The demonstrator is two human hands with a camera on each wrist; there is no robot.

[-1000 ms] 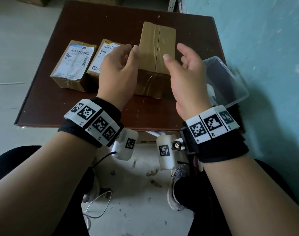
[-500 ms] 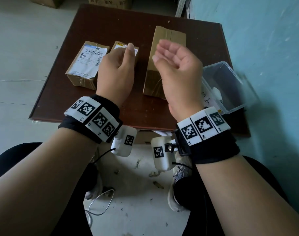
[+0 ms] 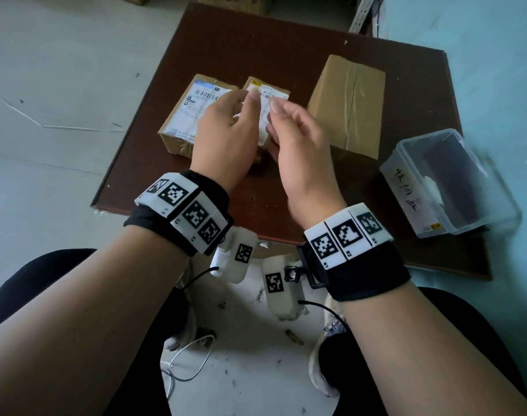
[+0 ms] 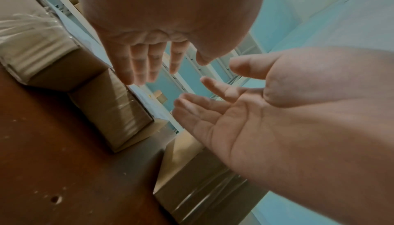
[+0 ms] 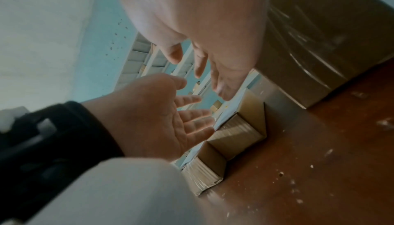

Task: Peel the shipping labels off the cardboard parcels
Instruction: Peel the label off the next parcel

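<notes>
- 2 hands hover over the middle labelled parcel (image 3: pixel 268 94): the left hand (image 3: pixel 226 127) and right hand (image 3: pixel 298 136) are now side by side, fingers loosely spread, holding nothing.
- 0.5 s ago the right hand was raised palm-up, fingers curled; it has since dropped lower.
- Another labelled parcel (image 3: pixel 193 112) lies just left; its shipping label (image 3: pixel 200 100) is still stuck on.
- A taller taped parcel (image 3: pixel 350 103) stands to the right.
- The brown surface (image 3: pixel 196 49) also carries a clear plastic box (image 3: pixel 448 181) near a teal wall (image 3: pixel 493 55).
</notes>
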